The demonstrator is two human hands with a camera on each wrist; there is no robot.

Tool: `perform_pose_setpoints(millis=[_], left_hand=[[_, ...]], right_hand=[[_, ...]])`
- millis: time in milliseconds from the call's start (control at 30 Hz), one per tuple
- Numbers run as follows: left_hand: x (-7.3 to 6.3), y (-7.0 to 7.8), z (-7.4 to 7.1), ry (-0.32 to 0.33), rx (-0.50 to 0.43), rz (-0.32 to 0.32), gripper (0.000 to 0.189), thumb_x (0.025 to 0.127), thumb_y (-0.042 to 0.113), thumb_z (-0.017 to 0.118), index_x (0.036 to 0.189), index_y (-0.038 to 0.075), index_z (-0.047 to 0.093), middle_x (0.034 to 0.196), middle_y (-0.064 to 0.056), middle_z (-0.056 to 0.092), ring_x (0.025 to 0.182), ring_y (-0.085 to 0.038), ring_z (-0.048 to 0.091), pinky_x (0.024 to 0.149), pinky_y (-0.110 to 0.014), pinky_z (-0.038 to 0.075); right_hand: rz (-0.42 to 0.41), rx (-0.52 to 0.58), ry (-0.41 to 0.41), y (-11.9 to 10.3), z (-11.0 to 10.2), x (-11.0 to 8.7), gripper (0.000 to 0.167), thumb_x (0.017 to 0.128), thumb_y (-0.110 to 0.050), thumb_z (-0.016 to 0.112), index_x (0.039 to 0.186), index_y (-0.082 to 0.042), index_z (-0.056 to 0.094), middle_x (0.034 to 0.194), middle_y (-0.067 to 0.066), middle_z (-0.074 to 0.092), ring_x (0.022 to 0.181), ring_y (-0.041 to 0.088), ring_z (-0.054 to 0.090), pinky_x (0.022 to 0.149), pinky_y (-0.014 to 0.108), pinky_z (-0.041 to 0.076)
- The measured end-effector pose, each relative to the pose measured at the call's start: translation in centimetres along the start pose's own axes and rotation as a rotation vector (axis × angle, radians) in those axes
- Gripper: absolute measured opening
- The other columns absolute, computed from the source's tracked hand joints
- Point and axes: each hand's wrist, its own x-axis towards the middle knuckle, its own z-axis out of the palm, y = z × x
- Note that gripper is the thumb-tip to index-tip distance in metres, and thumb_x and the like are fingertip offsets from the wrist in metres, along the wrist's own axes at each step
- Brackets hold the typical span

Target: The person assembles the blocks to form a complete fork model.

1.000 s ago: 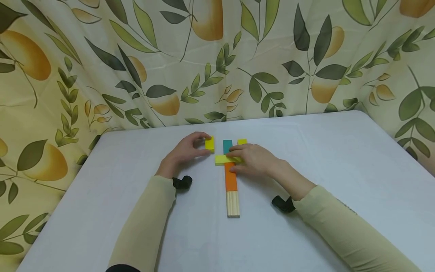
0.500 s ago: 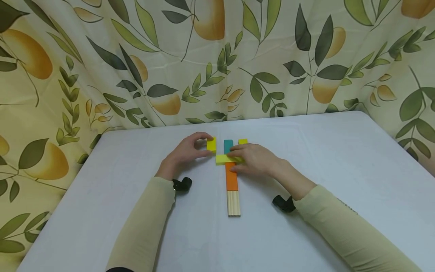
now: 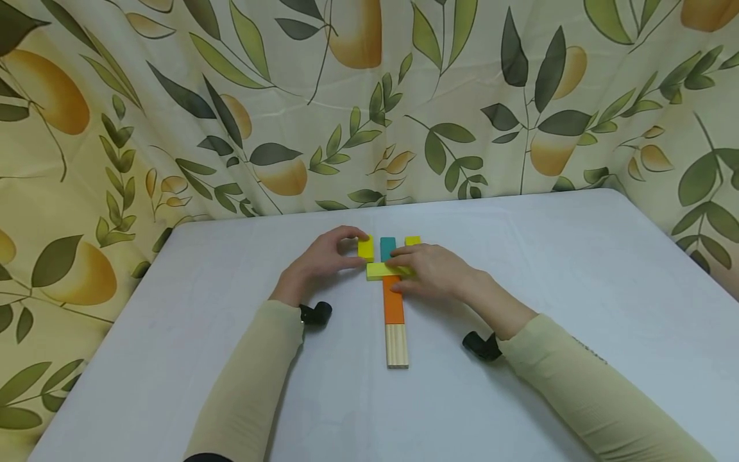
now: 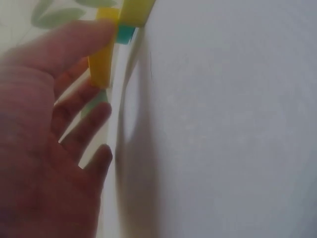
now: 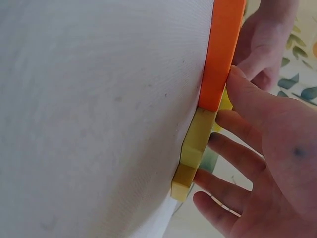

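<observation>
My left hand (image 3: pixel 323 262) pinches a bright yellow block (image 3: pixel 366 249) between thumb and fingers, at the left end of a yellow-green crosswise block (image 3: pixel 375 272). The left wrist view shows thumb and forefinger on this yellow block (image 4: pixel 100 67), the other fingers spread below. Across the arrangement, my right hand (image 3: pixel 439 273) rests its fingertips on the crosswise block, covering its right part. Its thumb touches the orange block (image 5: pixel 220 54). Beyond the crosswise block lie a teal block (image 3: pixel 387 248) and, partly hidden by the right hand, a second yellow block (image 3: pixel 412 240).
A plain wood block (image 3: pixel 397 346) continues the orange one toward me. The white-covered table (image 3: pixel 548 269) ends at a fruit-and-leaf patterned curtain (image 3: pixel 346 115). Black wrist cameras (image 3: pixel 316 314) hang under both forearms.
My left hand has slid the yellow block to the right, closer to the teal block and against the crosswise block's left end. The right hand keeps its place.
</observation>
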Motion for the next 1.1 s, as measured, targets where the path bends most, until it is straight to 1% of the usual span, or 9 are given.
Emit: perform_pose_setpoints(millis=[267, 500, 900, 1100], left_hand=[[0.19, 0.2, 0.16, -0.001, 0.004, -0.036, 0.047, 0.089, 0.022, 0.078, 0.133, 0.021, 0.062, 0.147, 0.002, 0.051, 0.136, -0.023, 0.042, 0.117, -0.046, 0.028], [0.04, 0.12, 0.24, -0.004, 0.005, -0.037, 0.046, 0.09, 0.021, 0.079, 0.133, 0.02, 0.063, 0.144, 0.003, 0.053, 0.136, -0.02, 0.041, 0.118, -0.041, 0.027], [0.08, -0.01, 0.43, -0.025, 0.003, -0.047, 0.048, 0.088, 0.02, 0.08, 0.133, 0.022, 0.063, 0.146, 0.004, 0.051, 0.139, -0.019, 0.038, 0.119, -0.04, 0.024], [0.17, -0.1, 0.41, -0.038, 0.032, -0.035, 0.05, 0.087, 0.021, 0.08, 0.134, 0.02, 0.062, 0.148, 0.002, 0.049, 0.14, -0.021, 0.037, 0.119, -0.041, 0.024]], right_hand=[[0.0, -0.002, 0.001, 0.04, 0.02, 0.02, 0.051, 0.097, -0.037, 0.069, 0.138, -0.007, 0.063, 0.145, 0.014, 0.054, 0.135, 0.036, 0.047, 0.111, 0.054, 0.037], [-0.006, -0.004, 0.002, 0.01, -0.09, -0.09, 0.052, 0.096, -0.037, 0.069, 0.138, -0.006, 0.063, 0.145, 0.014, 0.054, 0.135, 0.036, 0.048, 0.112, 0.053, 0.037], [-0.019, -0.003, 0.023, -0.08, -0.16, -0.23, 0.05, 0.095, -0.034, 0.071, 0.136, -0.006, 0.064, 0.143, 0.015, 0.056, 0.133, 0.036, 0.05, 0.111, 0.053, 0.038], [-0.025, 0.004, 0.024, -0.17, -0.11, -0.29, 0.05, 0.095, -0.034, 0.072, 0.135, -0.005, 0.065, 0.142, 0.014, 0.057, 0.132, 0.036, 0.051, 0.11, 0.052, 0.039]])
